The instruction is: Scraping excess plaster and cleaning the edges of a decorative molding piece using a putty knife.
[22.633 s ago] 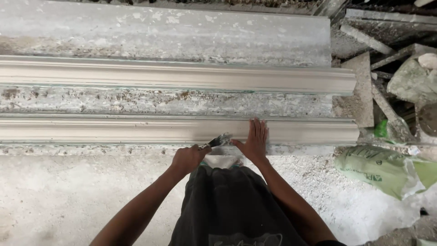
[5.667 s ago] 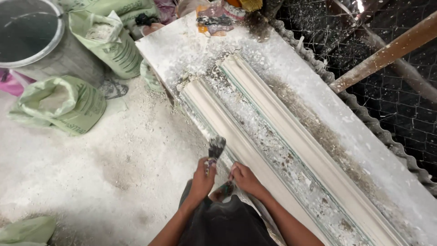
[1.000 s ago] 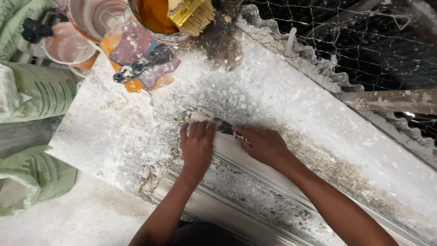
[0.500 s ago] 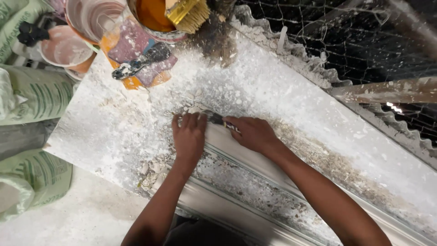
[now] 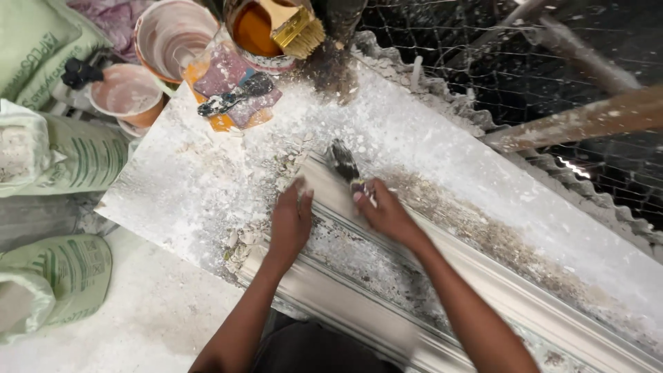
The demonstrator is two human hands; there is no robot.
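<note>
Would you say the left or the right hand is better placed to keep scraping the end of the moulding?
Probably the right hand: it already holds the scraper, whose blade lies on the end of the plaster moulding. The left hand has no tool and lies flat on the moulding, steadying it.

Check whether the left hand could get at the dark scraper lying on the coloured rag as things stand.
Probably yes. The left hand rests flat on the moulding, holding nothing, and only bare dusty board lies between it and the scraper on the rag.
</note>
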